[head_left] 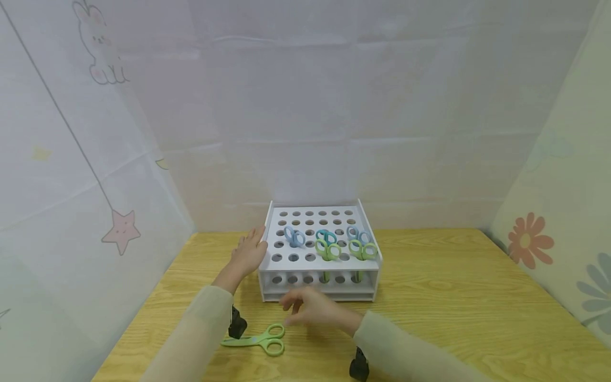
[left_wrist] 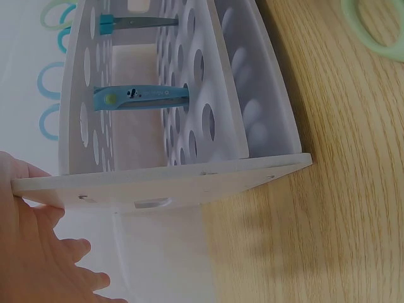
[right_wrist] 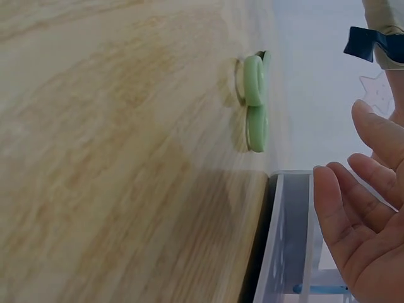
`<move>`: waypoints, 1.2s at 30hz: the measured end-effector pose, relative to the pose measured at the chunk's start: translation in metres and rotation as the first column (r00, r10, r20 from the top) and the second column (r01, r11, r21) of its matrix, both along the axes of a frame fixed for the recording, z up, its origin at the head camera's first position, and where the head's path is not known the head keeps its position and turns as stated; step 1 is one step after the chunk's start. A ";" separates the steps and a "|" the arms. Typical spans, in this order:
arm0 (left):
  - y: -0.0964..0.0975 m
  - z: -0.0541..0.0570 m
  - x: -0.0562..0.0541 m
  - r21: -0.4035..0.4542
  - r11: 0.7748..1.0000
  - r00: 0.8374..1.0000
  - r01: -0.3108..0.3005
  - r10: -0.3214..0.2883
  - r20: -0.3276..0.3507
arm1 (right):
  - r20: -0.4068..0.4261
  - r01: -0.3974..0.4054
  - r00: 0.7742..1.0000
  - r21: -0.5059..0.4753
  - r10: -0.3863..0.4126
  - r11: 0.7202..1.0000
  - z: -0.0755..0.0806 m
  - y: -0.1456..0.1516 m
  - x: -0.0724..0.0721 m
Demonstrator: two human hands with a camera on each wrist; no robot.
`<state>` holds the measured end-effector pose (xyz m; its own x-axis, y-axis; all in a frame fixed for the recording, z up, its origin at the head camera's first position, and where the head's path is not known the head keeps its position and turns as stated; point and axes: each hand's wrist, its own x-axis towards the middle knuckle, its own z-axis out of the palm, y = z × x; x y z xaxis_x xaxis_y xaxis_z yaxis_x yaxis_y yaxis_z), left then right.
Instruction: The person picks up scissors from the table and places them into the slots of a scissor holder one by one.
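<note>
A white rack (head_left: 310, 269) with rows of round holes stands on the table. My left hand (head_left: 248, 253) holds its left side panel (left_wrist: 158, 189) at the top edge, thumb on the inner side and fingers along the outside. Green scissors (head_left: 260, 339) lie on the table in front of the rack, handles to the right. Just above and right of those handles is my right hand (head_left: 312, 307), slightly blurred, fingers loosely bent with nothing between them. In the right wrist view the same hand (right_wrist: 366, 221) shows an empty palm.
Several scissors stand handles-up in the rack's right and middle holes: blue scissors (head_left: 294, 237), teal scissors (head_left: 329, 233), green scissors (head_left: 328, 250), and a blue and a green pair at the right. A pale patterned curtain (head_left: 305, 106) hangs behind the wooden table (head_left: 439, 286).
</note>
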<state>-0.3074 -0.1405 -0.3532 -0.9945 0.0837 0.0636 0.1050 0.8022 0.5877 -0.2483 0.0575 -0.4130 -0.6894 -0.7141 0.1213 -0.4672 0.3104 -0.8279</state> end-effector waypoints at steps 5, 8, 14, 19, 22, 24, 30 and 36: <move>0.000 0.000 0.000 -0.001 1.000 1.000 -0.002 0.002 0.002 | 0.007 -0.012 1.000 -0.011 0.012 1.000 -0.005 -0.004 0.002; 0.000 0.000 0.000 0.000 1.000 1.000 0.000 0.000 0.002 | 0.029 -0.013 0.999 -0.013 0.014 1.000 -0.008 -0.008 0.004; -0.001 0.000 0.001 0.005 1.000 1.000 0.008 -0.008 -0.001 | 0.096 0.001 0.995 0.015 -0.003 1.000 -0.013 -0.014 0.007; -0.001 0.001 0.001 0.008 1.000 1.000 0.012 -0.012 0.005 | 0.103 0.020 0.994 0.051 -0.026 0.998 -0.017 -0.017 0.007; 0.000 0.000 0.001 0.007 1.000 1.000 0.015 -0.015 0.013 | 0.084 0.026 0.996 0.079 -0.032 0.997 -0.021 -0.019 0.006; 0.000 0.000 0.000 0.008 1.000 1.000 0.013 -0.013 0.012 | 0.075 0.023 0.997 0.088 -0.030 0.996 -0.024 -0.020 0.004; 0.000 -0.001 0.000 0.004 1.000 1.000 0.005 -0.005 0.010 | 0.056 0.008 0.998 0.102 -0.014 0.995 -0.034 -0.021 0.001; 0.000 0.000 0.000 0.007 1.000 1.000 0.001 -0.001 0.015 | 0.006 0.019 1.000 0.125 -0.020 0.992 -0.035 -0.023 0.003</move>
<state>-0.3069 -0.1407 -0.3531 -0.9953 0.0840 0.0489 0.0966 0.7979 0.5950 -0.2457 0.0346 -0.4482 -0.7037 -0.7099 0.0273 -0.4545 0.4203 -0.7854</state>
